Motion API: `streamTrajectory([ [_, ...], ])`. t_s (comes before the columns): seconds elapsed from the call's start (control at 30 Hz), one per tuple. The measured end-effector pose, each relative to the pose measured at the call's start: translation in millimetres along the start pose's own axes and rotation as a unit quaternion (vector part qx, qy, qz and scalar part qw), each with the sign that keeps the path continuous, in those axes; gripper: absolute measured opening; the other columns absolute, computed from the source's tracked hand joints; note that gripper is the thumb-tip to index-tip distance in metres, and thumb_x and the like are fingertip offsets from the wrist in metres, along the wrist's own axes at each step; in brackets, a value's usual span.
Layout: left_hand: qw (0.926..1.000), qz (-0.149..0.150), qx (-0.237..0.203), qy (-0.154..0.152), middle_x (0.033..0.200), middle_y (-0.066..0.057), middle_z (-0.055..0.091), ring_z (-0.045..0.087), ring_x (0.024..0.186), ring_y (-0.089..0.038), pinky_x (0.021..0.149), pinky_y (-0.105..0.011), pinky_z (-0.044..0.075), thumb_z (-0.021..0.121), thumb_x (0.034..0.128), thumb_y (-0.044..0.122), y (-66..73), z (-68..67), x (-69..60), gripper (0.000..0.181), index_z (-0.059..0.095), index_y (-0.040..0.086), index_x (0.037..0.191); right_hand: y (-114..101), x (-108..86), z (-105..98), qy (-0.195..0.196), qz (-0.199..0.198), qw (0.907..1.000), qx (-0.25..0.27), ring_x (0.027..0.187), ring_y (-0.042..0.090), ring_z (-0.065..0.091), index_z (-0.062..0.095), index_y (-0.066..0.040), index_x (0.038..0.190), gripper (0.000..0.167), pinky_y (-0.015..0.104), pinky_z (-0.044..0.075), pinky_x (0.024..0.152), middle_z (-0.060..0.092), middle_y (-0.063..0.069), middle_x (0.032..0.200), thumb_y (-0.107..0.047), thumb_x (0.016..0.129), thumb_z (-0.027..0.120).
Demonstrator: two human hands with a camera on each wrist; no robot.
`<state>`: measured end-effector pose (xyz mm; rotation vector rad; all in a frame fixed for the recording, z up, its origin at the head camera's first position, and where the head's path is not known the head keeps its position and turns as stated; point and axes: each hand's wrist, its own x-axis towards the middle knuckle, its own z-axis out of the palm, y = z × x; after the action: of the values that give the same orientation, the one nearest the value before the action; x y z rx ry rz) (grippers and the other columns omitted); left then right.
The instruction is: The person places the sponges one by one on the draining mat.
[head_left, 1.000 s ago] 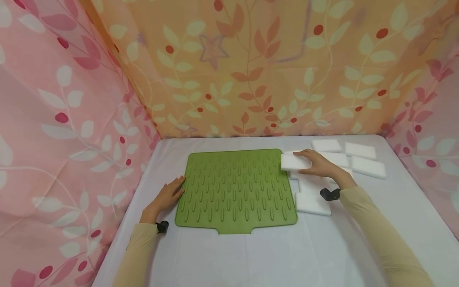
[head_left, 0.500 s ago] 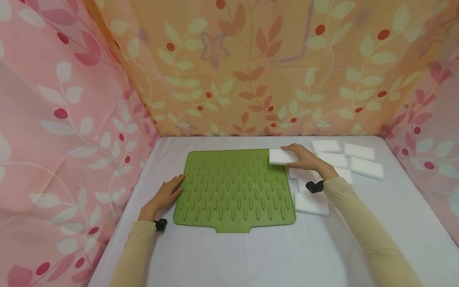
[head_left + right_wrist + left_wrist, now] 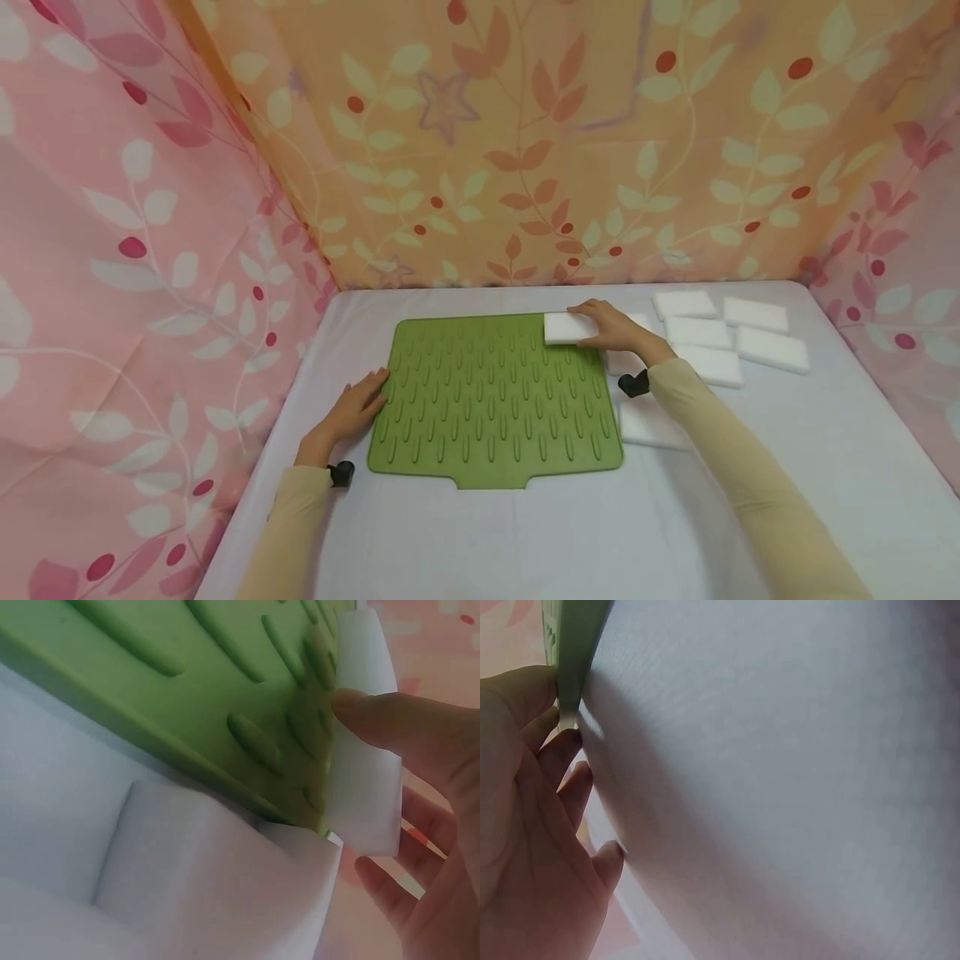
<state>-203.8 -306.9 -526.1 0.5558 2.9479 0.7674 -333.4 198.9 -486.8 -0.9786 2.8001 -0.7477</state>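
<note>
A green mat [image 3: 491, 400] with raised oval ridges and a tab at its front lies flat on the white-covered table. My right hand [image 3: 611, 323] holds a white sponge block [image 3: 561, 329] between thumb and fingers, at the mat's far right corner. The right wrist view shows the thumb [image 3: 360, 705] on one face of the sponge and fingers behind it; whether it rests fully on the mat I cannot tell. My left hand [image 3: 352, 412] touches the mat's left edge with extended fingers. In the left wrist view its fingertips meet the mat's rim [image 3: 577, 656].
Right of the mat lie several more white sponge blocks, including one near the front [image 3: 652, 429] and one at the far right [image 3: 772, 350]. My right forearm partly covers some. Orange curtain [image 3: 517, 142] hangs behind the table, with pink curtain [image 3: 150, 292] at the left.
My right hand has carried the sponge leftward from beside the pile onto the mat's far right corner area. The left hand stays at the mat's left edge.
</note>
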Motion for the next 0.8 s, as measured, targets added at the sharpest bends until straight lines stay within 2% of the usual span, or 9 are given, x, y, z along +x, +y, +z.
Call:
streamTrajectory([
  [0.1,0.9999,-0.007,0.013,-0.008,0.147,-0.020,0.030,0.026,0.135,-0.041,0.104,-0.067,0.012,0.047,0.0974,0.021,-3.1,1.0,0.9,0.054,0.029,0.002,0.145,1,5.3,3,-0.005,0.005,1.0000,-0.002,0.123,0.040,0.038,0.044,0.000,0.136,0.067,0.054,0.030,0.102,0.044,0.024,0.131,-0.020,0.079,0.073],
  [0.23,0.9998,-0.010,0.006,-0.016,0.149,-0.019,0.028,0.024,0.137,-0.039,0.105,-0.066,0.009,0.047,0.0974,0.020,-9.2,3.5,3.1,0.055,0.027,0.003,0.146,4,10.7,5,-0.010,0.016,0.9998,0.000,0.125,0.040,0.036,0.043,-0.001,0.137,0.068,0.054,0.030,0.103,0.042,0.024,0.133,-0.021,0.080,0.073],
  [0.37,0.9997,-0.014,0.003,-0.021,0.149,-0.018,0.027,0.023,0.137,-0.039,0.105,-0.067,0.008,0.047,0.0977,0.019,-9.2,4.2,2.8,0.055,0.026,0.003,0.146,4,14.4,8,-0.002,0.021,0.9998,0.005,0.126,0.041,0.035,0.043,0.002,0.137,0.067,0.054,0.028,0.104,0.040,0.026,0.134,-0.020,0.081,0.072],
  [0.57,0.9998,-0.016,-0.001,-0.014,0.149,-0.020,0.028,0.023,0.137,-0.041,0.104,-0.068,0.008,0.047,0.0975,0.019,-5.3,2.0,1.3,0.054,0.028,0.002,0.145,10,19.6,13,0.010,0.007,0.9994,0.034,0.125,0.046,0.033,0.043,0.002,0.136,0.067,0.058,0.026,0.103,0.039,0.029,0.134,-0.025,0.081,0.071],
  [0.73,0.9998,-0.016,0.002,-0.012,0.149,-0.019,0.027,0.023,0.137,-0.040,0.104,-0.068,0.008,0.046,0.0978,0.019,-5.4,2.5,1.4,0.054,0.027,0.003,0.145,12,23.7,15,0.014,-0.013,0.9987,0.047,0.124,0.044,0.035,0.047,-0.003,0.135,0.068,0.054,0.028,0.103,0.041,0.028,0.132,-0.036,0.080,0.071],
  [0.8,0.9998,-0.014,0.007,-0.011,0.149,-0.020,0.027,0.023,0.137,-0.040,0.104,-0.068,0.008,0.046,0.0979,0.020,-5.9,3.2,1.5,0.054,0.027,0.002,0.145,11,25.5,16,0.009,-0.011,0.9989,0.044,0.126,0.044,0.034,0.046,-0.002,0.135,0.067,0.054,0.026,0.105,0.042,0.028,0.133,-0.033,0.081,0.070],
])
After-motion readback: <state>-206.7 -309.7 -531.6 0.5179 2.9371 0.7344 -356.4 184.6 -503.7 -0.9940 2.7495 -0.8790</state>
